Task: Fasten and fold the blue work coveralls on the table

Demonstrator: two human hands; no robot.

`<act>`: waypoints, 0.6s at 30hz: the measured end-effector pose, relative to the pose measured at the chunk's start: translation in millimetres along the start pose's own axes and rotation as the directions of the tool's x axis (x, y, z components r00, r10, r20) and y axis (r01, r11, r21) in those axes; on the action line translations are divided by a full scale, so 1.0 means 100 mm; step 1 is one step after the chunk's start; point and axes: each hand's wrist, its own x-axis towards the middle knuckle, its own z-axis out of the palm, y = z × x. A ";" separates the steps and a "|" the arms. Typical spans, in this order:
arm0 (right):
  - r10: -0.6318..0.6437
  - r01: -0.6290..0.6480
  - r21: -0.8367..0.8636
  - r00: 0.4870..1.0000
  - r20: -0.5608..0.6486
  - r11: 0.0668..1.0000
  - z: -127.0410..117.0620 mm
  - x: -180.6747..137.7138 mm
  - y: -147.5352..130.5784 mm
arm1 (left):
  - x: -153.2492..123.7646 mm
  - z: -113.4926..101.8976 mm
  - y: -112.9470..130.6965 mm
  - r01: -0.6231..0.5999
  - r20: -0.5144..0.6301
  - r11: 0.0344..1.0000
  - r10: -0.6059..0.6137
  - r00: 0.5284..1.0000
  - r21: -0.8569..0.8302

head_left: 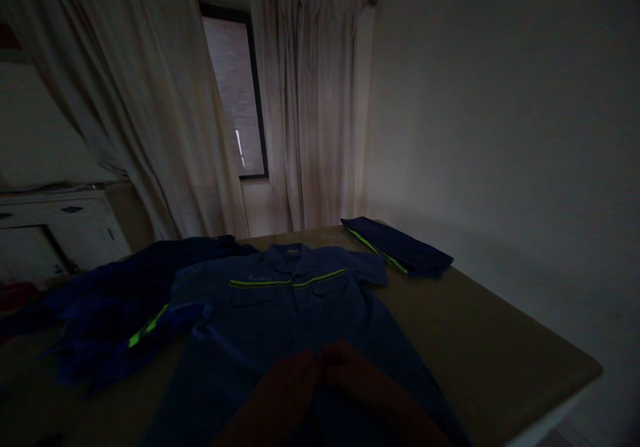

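Note:
A blue short-sleeved work shirt point(280, 307) lies face up and spread out, its collar at the far end and a yellow-green stripe across the chest above two flap pockets. Over the lower middle of its front, my left hand point(295, 375) and my right hand point(343, 363) meet with fingers curled together at the front opening. Both hands look closed on the shirt's cloth there, though the dim light hides the fingertips and the exact bit they pinch.
Dark blue garments point(120, 300) lie heaped left of the shirt. A folded navy garment point(395, 243) with a yellow-green stripe rests at the table's far right. The brown table point(480, 340) has a rounded right corner near a pale wall. Curtains point(315, 100) and a white cabinet point(85, 227) stand beyond.

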 end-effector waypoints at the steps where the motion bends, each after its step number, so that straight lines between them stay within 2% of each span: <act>1: 0.018 -0.018 0.011 1.000 0.004 1.000 0.00 0.00 0.00 | 0.01 -0.01 0.00 -0.009 0.011 1.000 0.009 1.000 -0.012; 4: 0.082 -0.083 0.036 0.995 0.049 0.996 0.01 0.02 0.03 | 0.01 -0.06 0.02 -0.030 0.056 0.999 0.031 0.998 -0.017; 6: 0.082 -0.083 0.007 0.994 0.069 0.997 0.01 0.05 0.07 | 0.00 -0.08 0.01 -0.002 0.085 0.999 0.005 0.996 -0.033; 10: -0.106 0.106 -0.140 0.994 0.009 0.985 0.02 0.07 0.11 | -0.04 -0.03 -0.04 0.073 0.099 0.992 -0.063 0.993 -0.101; 12: -0.150 0.145 -0.185 0.989 -0.013 0.972 0.03 0.05 0.08 | -0.06 0.03 -0.07 0.069 0.080 0.993 -0.062 0.995 -0.092; 18: -0.090 0.075 -0.189 0.994 -0.069 0.979 0.03 0.01 0.03 | -0.08 0.15 -0.05 0.035 0.029 0.999 -0.034 0.999 -0.013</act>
